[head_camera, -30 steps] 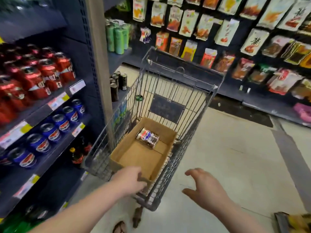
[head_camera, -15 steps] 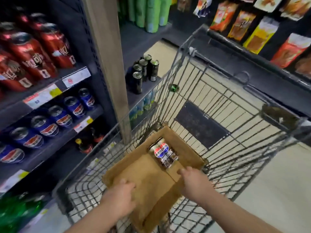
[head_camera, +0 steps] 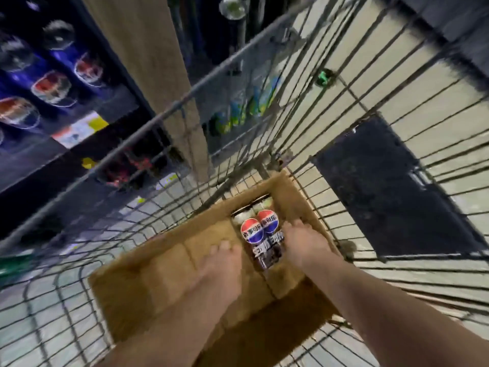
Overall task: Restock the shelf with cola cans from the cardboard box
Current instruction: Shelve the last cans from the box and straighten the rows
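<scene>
Aluminium waits between nearly straight fingers: the left hand (head_camera: 222,263) and right hand (head_camera: 304,247) flank two dark cola cans with red-white-blue badges (head_camera: 260,235), neither curled round one yet. They lie side by side at the far end of the brown cardboard box (head_camera: 164,274) in the grey wire cart (head_camera: 174,105). Best wrap one per hand mid-body, then lift clear of the rim toward the dark shelf (head_camera: 119,107).
</scene>
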The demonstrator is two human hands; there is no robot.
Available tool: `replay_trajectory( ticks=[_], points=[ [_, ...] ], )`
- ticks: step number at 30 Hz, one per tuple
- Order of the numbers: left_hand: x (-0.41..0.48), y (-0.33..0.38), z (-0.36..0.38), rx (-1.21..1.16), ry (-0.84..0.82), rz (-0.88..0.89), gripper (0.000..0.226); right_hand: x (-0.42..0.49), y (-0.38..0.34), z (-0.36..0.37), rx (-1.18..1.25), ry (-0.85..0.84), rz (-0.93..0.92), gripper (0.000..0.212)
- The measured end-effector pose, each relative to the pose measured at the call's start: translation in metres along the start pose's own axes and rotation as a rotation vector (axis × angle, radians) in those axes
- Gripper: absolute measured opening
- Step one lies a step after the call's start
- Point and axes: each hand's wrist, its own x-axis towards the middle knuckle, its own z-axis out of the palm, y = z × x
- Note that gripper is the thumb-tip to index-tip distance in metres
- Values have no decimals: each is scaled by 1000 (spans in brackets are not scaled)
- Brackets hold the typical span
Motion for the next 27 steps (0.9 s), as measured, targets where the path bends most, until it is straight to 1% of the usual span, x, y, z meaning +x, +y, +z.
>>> replay_trajectory(
  ticks=[2,3,5,7,9,11,13,15,17,19,21,23,26,27],
  points=[
    [25,5,11,-132,38,-15,70,18,0,9,67,-33,-2,70],
    [36,7,17,-249,69,-47,69,24,-1,13,106,-32,-1,73],
    [58,10,25,-541,112,-95,71,33,-2,22,208,24,11,77],
    [77,13,34,-818,155,-130,81,37,-5,29,313,125,39,77],
    [91,14,44,-1025,198,-200,89,42,-7,36,366,204,54,74],
    [91,17,43,-1180,221,-245,84,48,-6,43,407,199,44,68],
    [91,15,46,-1253,226,-271,72,53,-5,48,505,177,30,65],
    [92,10,49,-1272,221,-305,76,56,-4,51,590,150,21,68],
    [92,5,51,-1277,212,-344,81,60,-4,52,587,125,14,78],
    [89,3,50,-1283,185,-359,75,63,-6,51,587,105,-4,81],
    [81,1,48,-1326,178,-351,61,62,-6,50,604,65,-20,75],
    [66,-4,46,-1402,195,-309,54,52,-4,46,637,24,-17,68],
    [25,-13,38,-1469,191,-218,49,22,-1,36,785,-46,-12,59],
    [8,-16,34,-1487,192,-205,51,9,-1,29,835,-76,-29,56]
  ],
)
